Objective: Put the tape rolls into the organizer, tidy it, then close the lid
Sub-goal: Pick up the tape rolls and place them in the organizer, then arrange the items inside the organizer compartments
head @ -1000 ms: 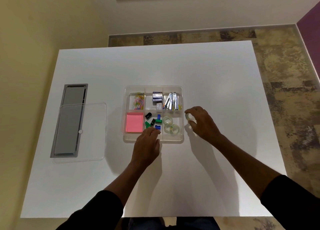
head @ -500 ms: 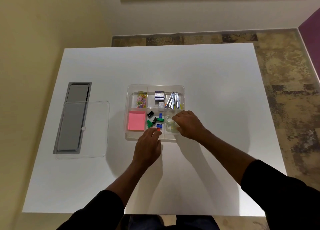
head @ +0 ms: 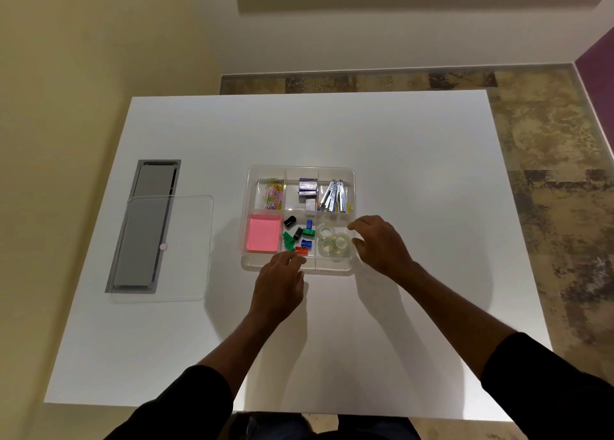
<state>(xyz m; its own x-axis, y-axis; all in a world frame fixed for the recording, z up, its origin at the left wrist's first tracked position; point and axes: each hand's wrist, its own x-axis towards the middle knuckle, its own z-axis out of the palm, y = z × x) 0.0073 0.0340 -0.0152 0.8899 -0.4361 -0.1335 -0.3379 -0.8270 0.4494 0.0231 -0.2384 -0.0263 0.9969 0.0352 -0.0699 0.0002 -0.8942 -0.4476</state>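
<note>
Three clear tape rolls are seen in the near right compartment of the clear organizer at the table's middle. The right hand is spread open, empty, beside them. The left hand, loosely curled, rests empty at the organizer's near edge. The lid lies near the left edge.

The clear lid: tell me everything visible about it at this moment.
The clear lid is a flat, see-through square panel, plastic by its look, with rounded corners and a small white knob near its middle. It lies flat on the white table, left of the organizer and apart from it, partly covering a grey recessed panel. Neither hand touches it; the organizer stands uncovered.
</note>
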